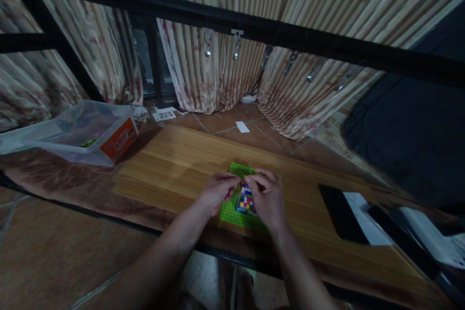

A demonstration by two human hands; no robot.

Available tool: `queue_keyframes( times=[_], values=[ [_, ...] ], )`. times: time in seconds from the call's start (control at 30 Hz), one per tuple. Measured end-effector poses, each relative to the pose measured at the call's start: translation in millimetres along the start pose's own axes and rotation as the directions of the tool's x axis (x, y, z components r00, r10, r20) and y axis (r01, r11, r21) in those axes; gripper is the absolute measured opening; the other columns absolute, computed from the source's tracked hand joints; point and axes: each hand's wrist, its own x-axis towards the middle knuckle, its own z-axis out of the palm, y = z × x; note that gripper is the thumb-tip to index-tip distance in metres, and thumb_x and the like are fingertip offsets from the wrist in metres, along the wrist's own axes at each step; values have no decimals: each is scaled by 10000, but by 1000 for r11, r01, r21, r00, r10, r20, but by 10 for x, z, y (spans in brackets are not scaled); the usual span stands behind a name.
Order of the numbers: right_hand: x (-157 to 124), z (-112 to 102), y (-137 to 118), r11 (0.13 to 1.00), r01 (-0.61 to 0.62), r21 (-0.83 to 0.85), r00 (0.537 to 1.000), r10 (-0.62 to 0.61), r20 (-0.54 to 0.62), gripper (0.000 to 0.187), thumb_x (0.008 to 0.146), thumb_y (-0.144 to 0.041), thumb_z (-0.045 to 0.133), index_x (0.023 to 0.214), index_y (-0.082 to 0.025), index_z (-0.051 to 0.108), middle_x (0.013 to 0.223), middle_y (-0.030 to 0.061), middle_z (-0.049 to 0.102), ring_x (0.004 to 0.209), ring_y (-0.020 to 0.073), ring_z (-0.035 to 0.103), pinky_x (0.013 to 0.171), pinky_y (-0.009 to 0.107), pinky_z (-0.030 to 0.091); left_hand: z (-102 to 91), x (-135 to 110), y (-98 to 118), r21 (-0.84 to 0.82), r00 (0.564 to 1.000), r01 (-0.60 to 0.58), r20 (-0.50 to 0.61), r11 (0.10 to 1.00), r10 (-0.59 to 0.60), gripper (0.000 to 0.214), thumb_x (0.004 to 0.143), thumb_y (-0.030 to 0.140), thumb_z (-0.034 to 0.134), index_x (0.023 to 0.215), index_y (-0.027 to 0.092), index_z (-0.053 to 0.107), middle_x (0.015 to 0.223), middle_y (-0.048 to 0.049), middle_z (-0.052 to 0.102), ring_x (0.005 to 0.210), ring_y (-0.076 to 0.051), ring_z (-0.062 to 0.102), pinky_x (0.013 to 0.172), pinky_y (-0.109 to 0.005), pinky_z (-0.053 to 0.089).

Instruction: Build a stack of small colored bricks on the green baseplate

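A green studded baseplate (228,214) lies on the wooden tabletop in front of me. On it stands a compact block of small toy building bricks (246,201) in many colours: purple, white, pink, yellow and blue. My left hand (221,188) is at the block's far left corner, thumb and fingertips pinched together; whatever is between them is too small to make out. My right hand (268,196) curls over the block's right side, its thumb and fingers closed at the far edge. That hand hides part of the bricks and the plate's right half.
A clear plastic bin (69,152) with an orange label stands at the left, a few coloured pieces inside. On the right lie a black folder (339,213) and white paper (363,218). A black metal bar (254,24) with hanging clips crosses above the table.
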Motion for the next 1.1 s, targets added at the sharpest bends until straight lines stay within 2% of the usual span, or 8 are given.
queue_keyframes(
  times=[0.17,0.37,0.57,0.77,0.93,1.1],
  values=[
    [-7,19,-7,999,11,-31,1000,-11,10,200,835,-406,594,831,-290,757,1077,62,648,1085,259,509,967,463,357,53,26,-78,25,999,-32,9,999,32,244,597,317,750,664,143,593,497,80,445,434,-36,354,439,-177,229],
    [-19,23,28,998,-55,16,998,55,5,174,800,-388,624,844,-288,760,1110,68,648,1110,266,513,970,459,370,104,34,-105,57,996,-43,-71,997,47,165,643,272,718,669,143,618,494,68,477,444,-45,371,460,-188,275],
    [14,25,82,977,-157,141,987,154,32,164,766,-324,626,851,-248,744,1025,67,684,1014,243,593,940,428,418,159,68,-141,60,991,-65,-115,996,72,112,678,224,683,639,147,611,513,56,513,444,-51,382,471,-197,303],
    [35,25,117,953,-234,193,971,221,86,220,774,-349,599,883,-213,735,935,69,724,894,228,652,850,382,477,155,122,-177,67,989,-83,-120,994,90,101,686,207,671,633,142,615,519,48,524,446,-49,392,476,-194,317],
    [49,38,86,951,-281,130,959,271,87,316,758,-441,623,929,-199,732,954,90,733,884,245,664,822,386,493,146,130,-178,55,989,-82,-118,995,88,122,659,224,705,632,140,621,520,47,528,445,-47,401,464,-189,309],
    [76,50,34,946,-316,71,947,311,75,311,729,-429,646,906,-191,738,944,94,737,850,245,669,796,379,495,138,127,-180,49,990,-74,-117,996,79,125,650,226,714,636,138,627,523,45,534,435,-46,400,444,-189,286]
  ],
)
